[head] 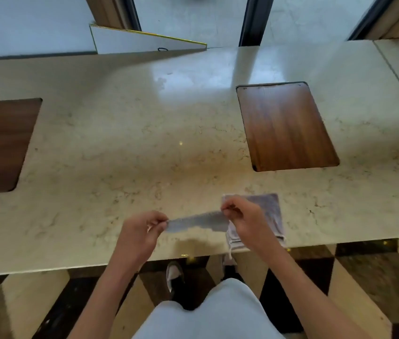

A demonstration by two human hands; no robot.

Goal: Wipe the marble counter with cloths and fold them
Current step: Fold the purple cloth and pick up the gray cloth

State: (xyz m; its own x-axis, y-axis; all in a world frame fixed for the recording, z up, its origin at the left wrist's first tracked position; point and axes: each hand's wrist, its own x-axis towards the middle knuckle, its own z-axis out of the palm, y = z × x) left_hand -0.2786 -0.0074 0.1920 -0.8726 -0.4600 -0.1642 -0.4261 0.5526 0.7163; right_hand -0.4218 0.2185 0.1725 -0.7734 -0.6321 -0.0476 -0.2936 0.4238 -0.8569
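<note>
A small grey-blue cloth (197,221) is stretched flat just above the near edge of the beige marble counter (125,148). My left hand (142,232) pinches its left end and my right hand (245,222) pinches its right end. Under and behind my right hand lies a stack of folded greyish-lilac cloths (270,211), close to the counter's front edge, with a corner hanging over it.
Two wood-lined rectangular insets are set into the counter, one at the right (286,126) and one at the far left (0,143). A white board with a yellow edge (142,41) leans at the back. Checkered floor and my legs show below the front edge.
</note>
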